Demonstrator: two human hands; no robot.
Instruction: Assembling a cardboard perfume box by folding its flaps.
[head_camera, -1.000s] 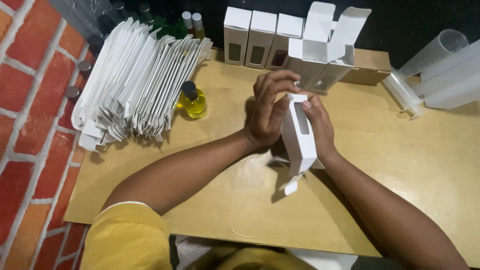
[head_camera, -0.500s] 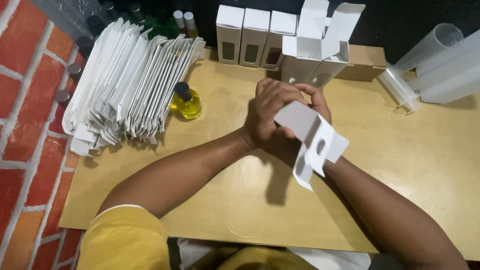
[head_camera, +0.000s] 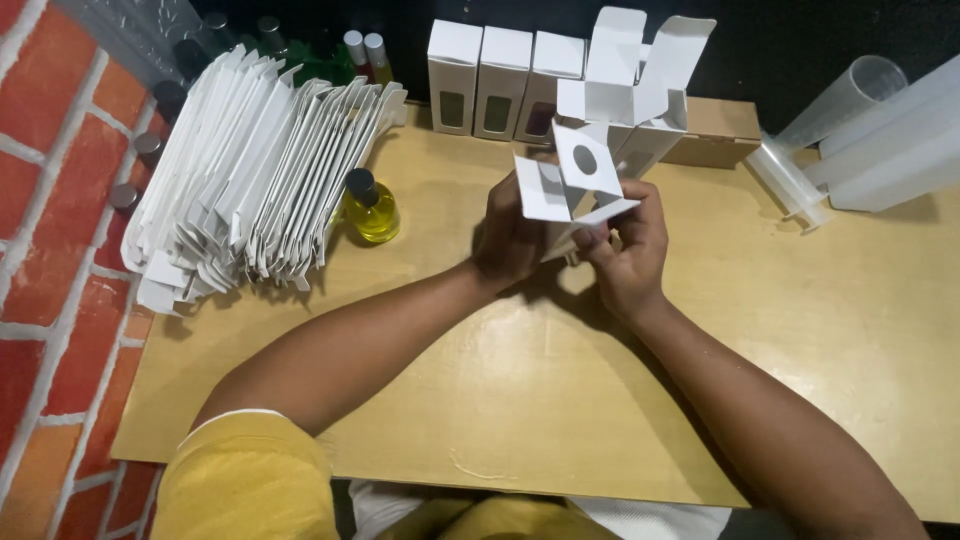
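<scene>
Head view, left to right: a big stack of flat white cartons (head_camera: 250, 170), one small yellow bottle (head_camera: 371, 207), three closed boxes (head_camera: 505, 80) at the far edge. Both the left hand (head_camera: 512, 238) and right hand (head_camera: 625, 255) pinch a half-folded white box (head_camera: 572, 180) mid-table. It looks light, bendy and easy to crush; best held by its edges.

A white carton (head_camera: 575, 185) with an oval window sits half-folded in both hands; three shut white windowed boxes (head_camera: 503, 80) stand at the counter's far edge; an open-flapped box (head_camera: 640, 85) is beside them; flat white cartons (head_camera: 250, 170) stack at left.
</scene>
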